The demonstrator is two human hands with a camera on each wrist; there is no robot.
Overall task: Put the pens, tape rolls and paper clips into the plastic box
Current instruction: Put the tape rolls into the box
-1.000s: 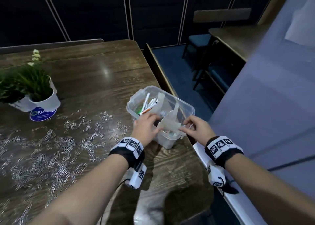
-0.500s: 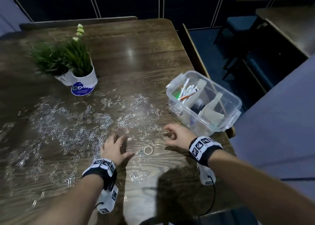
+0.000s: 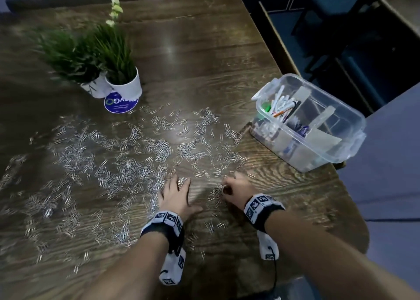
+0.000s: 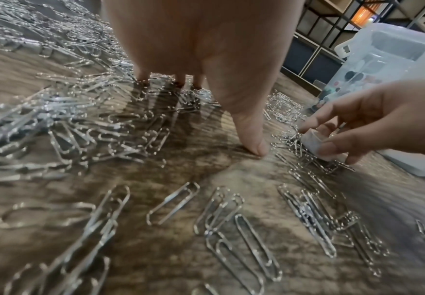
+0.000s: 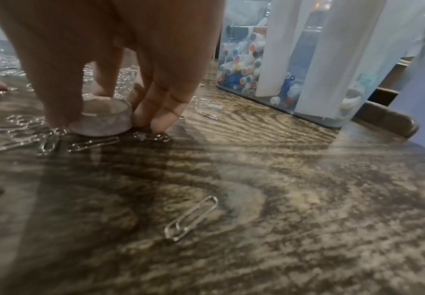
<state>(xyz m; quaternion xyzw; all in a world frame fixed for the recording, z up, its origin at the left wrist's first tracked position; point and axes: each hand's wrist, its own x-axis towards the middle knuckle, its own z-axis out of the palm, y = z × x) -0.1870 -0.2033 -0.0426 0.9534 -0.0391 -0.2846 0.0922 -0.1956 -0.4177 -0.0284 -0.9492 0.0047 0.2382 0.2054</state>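
Note:
Several silver paper clips [image 3: 127, 161] [image 4: 171, 203] [image 5: 191, 217] lie scattered over the wooden table [image 3: 204, 56]. My right hand [image 3: 236, 189] [image 5: 110, 93] pinches a small clear tape roll [image 5: 101, 117] [image 4: 319, 143] [image 3: 223, 189] that stands on the table among clips. My left hand [image 3: 176, 194] [image 4: 206, 79] rests flat with straight fingers on the clips, a little left of the roll, thumb tip on the wood. The clear plastic box [image 3: 336, 149] [image 5: 307, 79] [image 4: 395, 59] stands at the right edge, holding pens [image 3: 280, 105] and white dividers.
Two potted green plants [image 3: 122, 72] in white pots stand at the back left, with a round blue sticker [image 3: 120, 103] before them. The table's right edge [image 3: 352, 220] runs just past the box. A dark chair [image 3: 341, 15] stands beyond the table.
Both hands left the box and came down to the table. The right hand moved left onto the tape roll and now pinches it. The left hand shifted onto the clips. The camera tilted down.

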